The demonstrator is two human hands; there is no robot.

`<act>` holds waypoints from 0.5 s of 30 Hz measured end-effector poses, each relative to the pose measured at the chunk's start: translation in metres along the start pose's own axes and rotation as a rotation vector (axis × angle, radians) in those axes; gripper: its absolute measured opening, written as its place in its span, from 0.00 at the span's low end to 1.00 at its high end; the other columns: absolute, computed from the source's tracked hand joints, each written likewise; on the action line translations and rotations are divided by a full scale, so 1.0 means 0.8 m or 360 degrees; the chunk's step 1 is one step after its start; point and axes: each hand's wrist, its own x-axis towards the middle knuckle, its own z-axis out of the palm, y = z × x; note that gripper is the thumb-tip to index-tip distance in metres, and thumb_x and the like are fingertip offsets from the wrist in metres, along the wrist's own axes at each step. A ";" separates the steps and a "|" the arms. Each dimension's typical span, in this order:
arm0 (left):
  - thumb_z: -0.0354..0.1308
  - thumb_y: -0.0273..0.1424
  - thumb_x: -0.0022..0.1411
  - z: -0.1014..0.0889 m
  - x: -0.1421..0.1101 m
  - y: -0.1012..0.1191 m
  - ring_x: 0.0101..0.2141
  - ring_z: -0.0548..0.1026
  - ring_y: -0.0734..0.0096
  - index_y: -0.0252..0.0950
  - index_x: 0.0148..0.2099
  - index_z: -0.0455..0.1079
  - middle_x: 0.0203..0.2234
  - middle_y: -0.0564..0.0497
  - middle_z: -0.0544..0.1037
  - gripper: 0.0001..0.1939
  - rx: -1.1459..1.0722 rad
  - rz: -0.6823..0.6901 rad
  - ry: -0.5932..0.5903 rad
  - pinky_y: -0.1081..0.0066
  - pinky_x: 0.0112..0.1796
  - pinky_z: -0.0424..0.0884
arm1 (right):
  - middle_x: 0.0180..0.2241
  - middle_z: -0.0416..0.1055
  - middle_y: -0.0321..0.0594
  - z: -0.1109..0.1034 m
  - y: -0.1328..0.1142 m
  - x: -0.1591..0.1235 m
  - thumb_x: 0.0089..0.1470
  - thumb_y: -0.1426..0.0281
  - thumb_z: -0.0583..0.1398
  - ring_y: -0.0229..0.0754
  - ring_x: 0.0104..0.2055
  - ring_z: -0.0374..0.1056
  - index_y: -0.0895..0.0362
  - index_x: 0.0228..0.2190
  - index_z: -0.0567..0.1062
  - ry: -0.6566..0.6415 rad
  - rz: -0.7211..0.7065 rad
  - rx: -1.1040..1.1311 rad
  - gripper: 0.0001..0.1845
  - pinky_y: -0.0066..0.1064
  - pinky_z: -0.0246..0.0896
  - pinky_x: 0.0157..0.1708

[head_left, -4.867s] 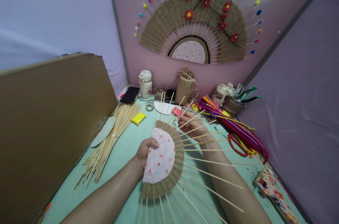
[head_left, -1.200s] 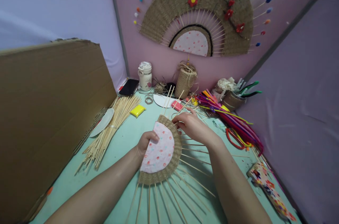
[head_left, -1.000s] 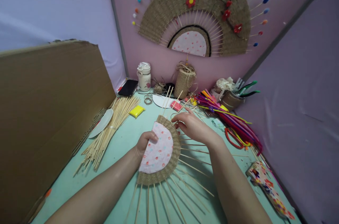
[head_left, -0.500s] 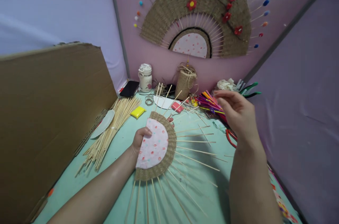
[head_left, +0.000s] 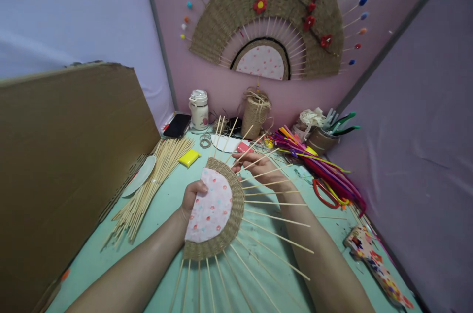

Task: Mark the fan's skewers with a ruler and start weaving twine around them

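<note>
My left hand (head_left: 192, 197) grips the straight edge of a half-round woven fan (head_left: 236, 204), its thumb on the pink dotted cloth (head_left: 210, 207) and other fingers behind. A brown twine band borders the cloth, and thin wooden sticks (head_left: 277, 203) radiate from it. My right hand (head_left: 262, 167) is behind the upper sticks, close to the band's edge, its fingers bent together near the left fingertips. The sticks partly cover it, and whatever it pinches is too small to make out.
A bundle of sticks (head_left: 151, 182), a yellow packet (head_left: 189, 158) and a phone (head_left: 177, 125) lie left. Behind stand a white bottle (head_left: 199, 111) and a twine spool (head_left: 255, 113). Right are pipe cleaners (head_left: 321, 170), red-handled scissors (head_left: 325, 194) and a flower-patterned glue gun (head_left: 377, 263). Cardboard (head_left: 74, 155) stands left.
My right hand has come down and left from above the pipe cleaners to behind the upper sticks. My left hand still holds the fan. The view has shifted slightly right.
</note>
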 end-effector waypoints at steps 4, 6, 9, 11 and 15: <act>0.53 0.25 0.43 -0.005 0.001 -0.003 0.35 0.80 0.49 0.23 0.43 0.76 0.28 0.39 0.82 0.24 0.0006 -0.0034 -0.0046 0.57 0.42 0.72 | 0.24 0.75 0.38 0.004 0.013 0.004 0.46 0.63 0.66 0.41 0.27 0.72 0.57 0.31 0.77 0.0185 0.0136 0.0165 0.12 0.35 0.68 0.31; 0.54 0.24 0.42 -0.006 0.001 -0.004 0.35 0.80 0.48 0.23 0.41 0.77 0.27 0.39 0.82 0.22 0.0024 -0.0012 -0.0038 0.56 0.44 0.71 | 0.22 0.74 0.37 0.005 0.017 0.006 0.43 0.62 0.67 0.39 0.24 0.69 0.57 0.28 0.76 0.0240 0.0171 0.0190 0.12 0.33 0.66 0.26; 0.54 0.24 0.42 -0.005 0.002 -0.006 0.36 0.80 0.48 0.23 0.41 0.77 0.28 0.39 0.82 0.22 0.0065 -0.0018 0.0027 0.57 0.44 0.71 | 0.21 0.73 0.36 0.008 0.020 0.011 0.40 0.60 0.68 0.37 0.21 0.66 0.57 0.26 0.76 0.0308 0.0160 0.0105 0.14 0.30 0.62 0.22; 0.54 0.24 0.41 -0.004 0.004 -0.009 0.36 0.80 0.48 0.23 0.42 0.76 0.28 0.39 0.82 0.23 0.0082 -0.0056 0.0073 0.57 0.44 0.71 | 0.22 0.73 0.37 0.013 0.021 0.013 0.40 0.59 0.68 0.37 0.23 0.66 0.57 0.25 0.76 0.0346 0.0102 -0.0010 0.14 0.30 0.62 0.24; 0.55 0.23 0.42 -0.005 0.006 -0.014 0.35 0.80 0.50 0.22 0.45 0.76 0.28 0.39 0.82 0.24 0.0075 -0.0153 0.0061 0.59 0.43 0.71 | 0.23 0.73 0.38 0.025 0.025 0.017 0.40 0.58 0.69 0.40 0.27 0.67 0.57 0.24 0.76 0.0370 0.0028 -0.0155 0.15 0.32 0.63 0.28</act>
